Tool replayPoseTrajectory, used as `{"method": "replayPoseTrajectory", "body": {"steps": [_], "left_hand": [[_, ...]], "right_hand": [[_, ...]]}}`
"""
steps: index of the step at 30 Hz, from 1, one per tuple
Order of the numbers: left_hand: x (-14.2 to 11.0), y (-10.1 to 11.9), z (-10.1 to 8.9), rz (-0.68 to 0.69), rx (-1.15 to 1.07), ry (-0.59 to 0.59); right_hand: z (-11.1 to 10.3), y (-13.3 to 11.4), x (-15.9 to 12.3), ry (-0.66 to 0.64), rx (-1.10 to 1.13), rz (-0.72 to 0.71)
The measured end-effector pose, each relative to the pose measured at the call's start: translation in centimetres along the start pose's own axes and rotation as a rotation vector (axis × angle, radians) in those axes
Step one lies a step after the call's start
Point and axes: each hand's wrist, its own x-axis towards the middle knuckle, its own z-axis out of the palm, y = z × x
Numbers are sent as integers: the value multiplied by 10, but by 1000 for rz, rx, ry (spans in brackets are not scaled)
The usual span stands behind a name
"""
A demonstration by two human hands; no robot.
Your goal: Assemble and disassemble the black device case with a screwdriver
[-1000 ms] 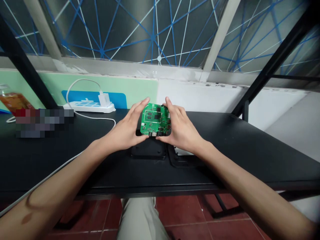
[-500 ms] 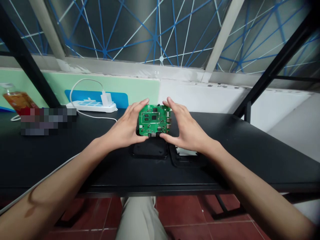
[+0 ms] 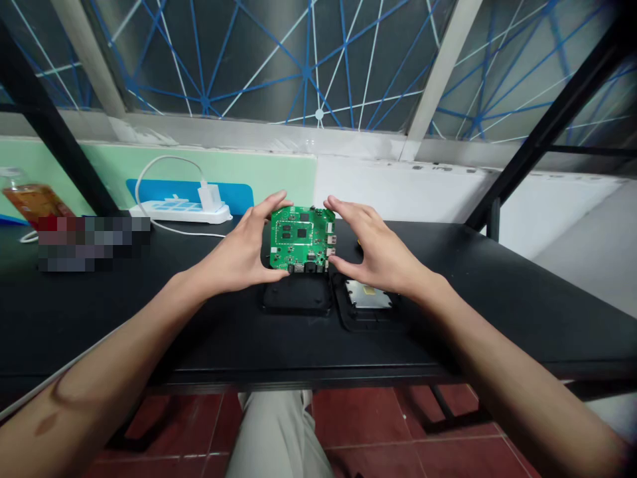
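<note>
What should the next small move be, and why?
Probably closing the right hand securely on the green, flat circuit board. The left hand grips its left side, but the right hand is spread wide at the port-lined right edge, with firm contact hard to confirm, and the board appears held up off the black table.

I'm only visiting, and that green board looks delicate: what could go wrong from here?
The green circuit board is gripped near its edge by the left hand, so it might slip and knock the black shell showing just below it.
The right hand is close to the board's metal ports; a firm squeeze could perhaps strain them.
</note>
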Motion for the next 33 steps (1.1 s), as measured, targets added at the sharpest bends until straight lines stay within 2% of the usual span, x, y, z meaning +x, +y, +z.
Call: {"method": "replayPoseTrajectory", "body": {"steps": [4, 9, 15, 19, 26, 29, 33], "left_hand": [[-1, 2, -2, -19, -37, -58], [0, 8, -7, -72, -106, -128], [0, 13, -16, -292, -217, -262], [0, 16, -19, -392, -271, -303], [4, 29, -21, -559, -139, -639], [4, 32, -23, -589, -111, -694], [4, 33, -23, -579, -88, -697]], "right_hand": [[-1, -2, 0, -42, 5, 1], [-1, -4, 0, -17, 54, 22], [2, -2, -2, -28, 153, 83], [6, -3, -3, -59, 170, 69], [9, -6, -3, -117, 209, 77], [10, -7, -3, -131, 221, 85], [10, -8, -3, -135, 221, 94]]}}
